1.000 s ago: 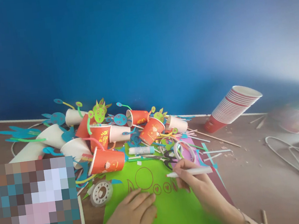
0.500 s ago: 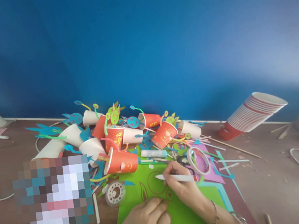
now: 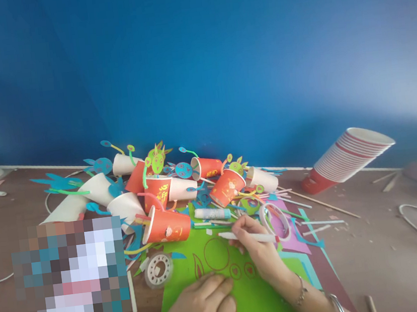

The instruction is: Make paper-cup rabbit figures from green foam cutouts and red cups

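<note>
A white marker pen (image 3: 266,237) with a red end is held in my right hand (image 3: 264,258), its tip just above a sheet of green paper (image 3: 258,309). Red outlines on the sheet show a large circle (image 3: 216,254), a pointed leaf shape (image 3: 198,267) and two small circles with hearts inside. My left hand (image 3: 207,305) lies on the paper below the leaf shape, palm down with fingers loosely bent, holding nothing that shows. Beside the sheet's left edge is a roll of tape (image 3: 149,274). A glue stick (image 3: 211,214) lies along the back of the sheet.
Paper-cup figures, red (image 3: 171,225) and white (image 3: 94,190), crowd the back near a blue wall (image 3: 221,73). A leaning cup stack (image 3: 338,160) stands right. A white ring (image 3: 287,225), straws and purple paper (image 3: 299,243) lie nearby. Pixelation hides the lower left.
My right hand has lifted the pen up and right, away from the large circle, uncovering its right side and a second small circle. My left hand stays on the sheet.
</note>
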A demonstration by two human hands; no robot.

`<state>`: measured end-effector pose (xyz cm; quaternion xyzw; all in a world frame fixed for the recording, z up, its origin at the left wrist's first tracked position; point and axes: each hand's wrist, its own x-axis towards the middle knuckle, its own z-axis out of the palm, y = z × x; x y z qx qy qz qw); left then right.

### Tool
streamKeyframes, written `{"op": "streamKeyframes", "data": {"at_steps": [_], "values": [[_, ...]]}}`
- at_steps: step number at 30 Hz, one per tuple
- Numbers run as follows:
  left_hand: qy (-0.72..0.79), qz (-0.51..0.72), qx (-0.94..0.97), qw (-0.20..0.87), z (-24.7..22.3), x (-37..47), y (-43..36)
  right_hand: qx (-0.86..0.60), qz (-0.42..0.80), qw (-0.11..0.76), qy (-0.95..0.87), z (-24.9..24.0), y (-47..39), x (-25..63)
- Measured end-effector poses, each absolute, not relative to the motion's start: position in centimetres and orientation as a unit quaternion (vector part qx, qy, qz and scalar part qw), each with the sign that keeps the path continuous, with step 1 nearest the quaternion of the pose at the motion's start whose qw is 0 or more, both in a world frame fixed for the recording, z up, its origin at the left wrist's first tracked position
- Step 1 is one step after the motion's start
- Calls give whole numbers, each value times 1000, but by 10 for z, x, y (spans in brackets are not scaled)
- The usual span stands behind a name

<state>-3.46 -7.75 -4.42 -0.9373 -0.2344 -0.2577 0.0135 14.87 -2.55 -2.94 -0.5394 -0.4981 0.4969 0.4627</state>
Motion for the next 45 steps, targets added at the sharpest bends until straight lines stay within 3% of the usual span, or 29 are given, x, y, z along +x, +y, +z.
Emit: {"op": "streamKeyframes", "data": {"at_steps": [4, 17, 45], "values": [[-235, -255, -938, 10, -42, -35, -77, -545, 483, 499, -469, -28, -22, 151], [-235, -256, -938, 13, -45, -34, -77, -543, 485, 346, -592, -38, -30, 146], [-242, -261, -934, 13, -42, -34, -76, -555, 474, 324, -602, -31, -32, 140]]}}
